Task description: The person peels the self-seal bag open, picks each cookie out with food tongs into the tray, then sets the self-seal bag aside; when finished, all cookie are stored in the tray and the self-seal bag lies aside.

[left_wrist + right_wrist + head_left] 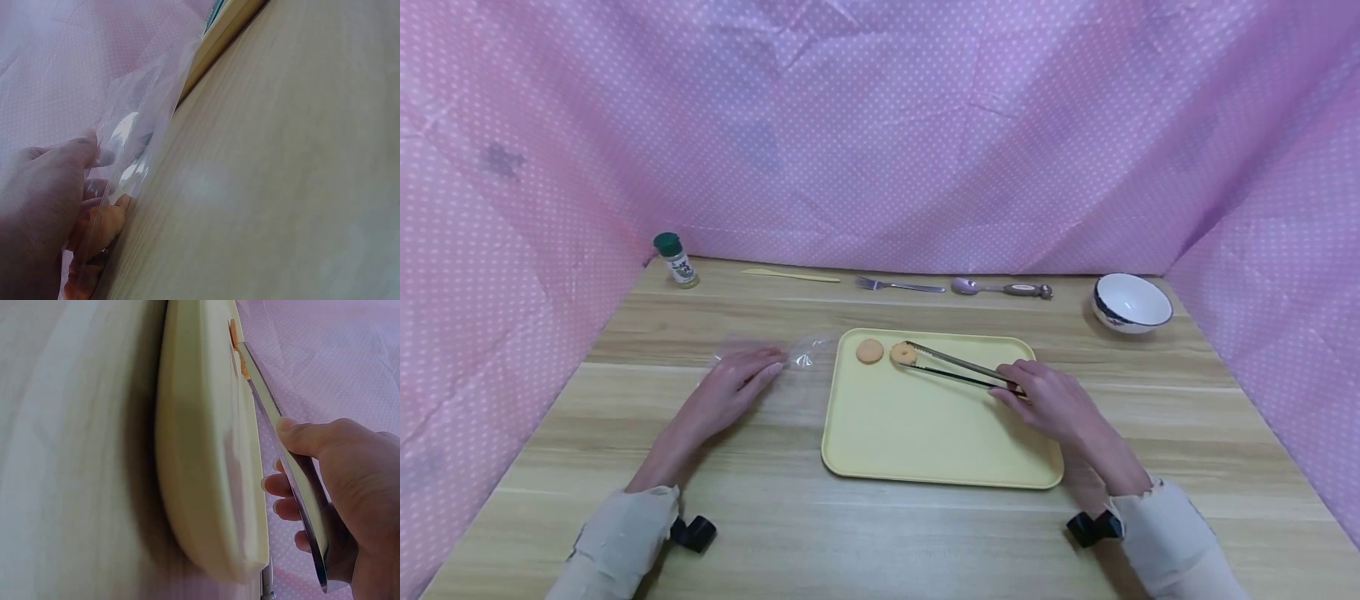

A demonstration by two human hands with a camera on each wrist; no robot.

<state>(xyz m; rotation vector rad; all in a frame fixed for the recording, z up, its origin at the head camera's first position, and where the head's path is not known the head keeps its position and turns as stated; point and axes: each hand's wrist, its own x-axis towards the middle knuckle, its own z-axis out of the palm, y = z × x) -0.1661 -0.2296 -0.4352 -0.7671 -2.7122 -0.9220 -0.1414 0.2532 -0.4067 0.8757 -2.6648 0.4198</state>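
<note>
On the left side of the table, my left hand (741,390) holds the edge of a clear plastic bag (808,354); in the left wrist view the bag (134,134) stands up from the fingers, and orange-brown shapes (100,231) show low beside them. My right hand (1048,396) grips metal tongs (958,362), thumb on one arm and fingers on the other, as the right wrist view shows. The tongs' tips are around a ring-shaped biscuit (903,354) over the yellow tray (925,442). Left of it on the tray lies a plain round biscuit (869,352).
Along the table's back edge lie a pale flat knife (790,275), a fork (901,286) and a spoon (1000,288). A green-capped shaker bottle (676,260) stands back left, a white bowl (1131,302) back right. Pink dotted cloth (880,150) hangs around the table.
</note>
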